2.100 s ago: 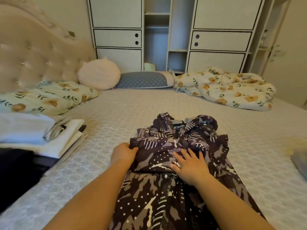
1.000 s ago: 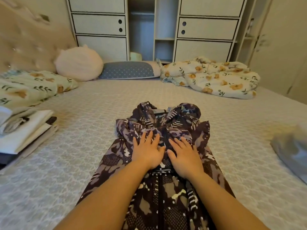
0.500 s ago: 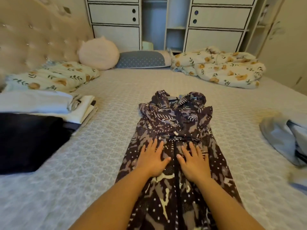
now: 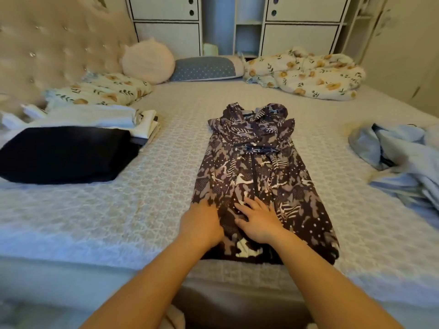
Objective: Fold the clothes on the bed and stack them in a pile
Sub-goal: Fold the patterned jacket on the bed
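The patterned dress point(image 4: 256, 176) lay flat on the bed point(image 4: 147, 186), already narrowed into a long strip, and its long axis ran straight away from the person: hem at the near edge of the mattress, ruffled collar pointing toward the far pillows. Both hands sat on the lower third of it. The left hand point(image 4: 202, 224) rested at the left border of the strip, and its fingers seemed to tuck under or curl over that edge, though the print hid them, so I could not tell whether they gripped the cloth or only pressed it. The right hand point(image 4: 260, 223) lay flat just beside it with fingers point(image 4: 244, 205) spread and straight, pressing on the middle of the fabric and gripping nothing.

Most of the dress therefore stretched beyond the fingers, away from the body, with only a short length behind them toward the hem. By my judgement the coming fold would run crosswise to that axis, bringing hem and collar together, and the two hands were about equally near the hem.

The pile waited well apart to the left: a folded black garment point(image 4: 64, 157) with folded white clothes point(image 4: 99, 117) behind it. A crumpled pale blue garment point(image 4: 403, 150) lay unfolded at the right, so the task looked roughly midway
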Available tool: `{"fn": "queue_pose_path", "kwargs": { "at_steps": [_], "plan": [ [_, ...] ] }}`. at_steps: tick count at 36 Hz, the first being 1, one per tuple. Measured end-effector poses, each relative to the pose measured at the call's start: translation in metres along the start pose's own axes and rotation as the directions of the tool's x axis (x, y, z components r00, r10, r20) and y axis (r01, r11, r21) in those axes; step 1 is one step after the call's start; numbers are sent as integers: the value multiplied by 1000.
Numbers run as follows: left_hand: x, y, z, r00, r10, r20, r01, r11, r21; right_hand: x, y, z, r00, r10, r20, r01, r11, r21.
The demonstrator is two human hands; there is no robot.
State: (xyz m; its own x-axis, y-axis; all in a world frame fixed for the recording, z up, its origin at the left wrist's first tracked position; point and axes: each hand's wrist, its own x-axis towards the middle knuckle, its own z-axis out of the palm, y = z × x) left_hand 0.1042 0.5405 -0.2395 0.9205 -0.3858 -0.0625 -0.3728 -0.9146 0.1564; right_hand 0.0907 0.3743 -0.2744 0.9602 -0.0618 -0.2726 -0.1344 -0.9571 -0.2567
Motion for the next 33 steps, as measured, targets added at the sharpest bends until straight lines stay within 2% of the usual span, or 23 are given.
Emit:
{"fn": "queue_pose_path", "kwargs": {
  "at_steps": [3, 5, 7, 8, 10, 11, 12, 14, 15, 17, 19, 22, 29, 33],
  "plan": [
    [-1, 8, -17, 998, -60, 25, 57, 992, 110, -11, -4, -3, 999, -14, 40, 15, 1000, -26],
    [2, 18, -24, 999, -53, -10, 54, 994, 91, -19, -3, -10, 999, -38, 5, 38, 997, 64],
    [5, 28, -29, 993, -27, -113, 25, 1000, -17, -30, 1, -17, 984, -19, -175, 56, 976, 210],
    [5, 32, -29, 985, -6, -173, -7, 997, -76, -37, 4, -18, 953, 24, -302, 56, 966, 254],
    [2, 38, -21, 972, 51, -230, -83, 988, -133, -52, 14, -17, 861, 102, -498, 16, 974, 227],
    [-1, 39, -12, 973, 98, -211, -122, 987, -107, -59, 21, -14, 847, 112, -519, -16, 982, 186],
    [-6, 38, 1, 974, 148, -170, -159, 986, -50, -66, 28, -10, 869, 109, -483, -39, 987, 153],
    [-16, 28, 26, 968, 237, -84, -232, 971, 64, -79, 41, 0, 947, 80, -311, -48, 993, 108],
    [-21, 20, 36, 958, 279, -65, -273, 958, 88, -85, 46, 5, 969, 52, -240, -38, 997, 61],
    [-24, 1, 51, 929, 367, -41, -361, 926, 111, -91, 54, 12, 983, -16, -184, 1, 996, -85],
    [-25, -14, 56, 897, 442, -12, -434, 886, 162, -95, 59, 14, 982, -69, -175, 35, 982, -188],
    [-24, -26, 60, 867, 499, -3, -487, 847, 212, -98, 65, 14, 978, -123, -166, 82, 969, -235],
    [-15, -28, 53, 878, 479, 20, -476, 867, 148, -95, 75, 1, 977, -82, -198, 53, 988, -148],
    [-13, -25, 38, 901, 430, 49, -433, 898, 76, -99, 76, -3, 970, -91, -227, 47, 980, -196]
  ]
}}
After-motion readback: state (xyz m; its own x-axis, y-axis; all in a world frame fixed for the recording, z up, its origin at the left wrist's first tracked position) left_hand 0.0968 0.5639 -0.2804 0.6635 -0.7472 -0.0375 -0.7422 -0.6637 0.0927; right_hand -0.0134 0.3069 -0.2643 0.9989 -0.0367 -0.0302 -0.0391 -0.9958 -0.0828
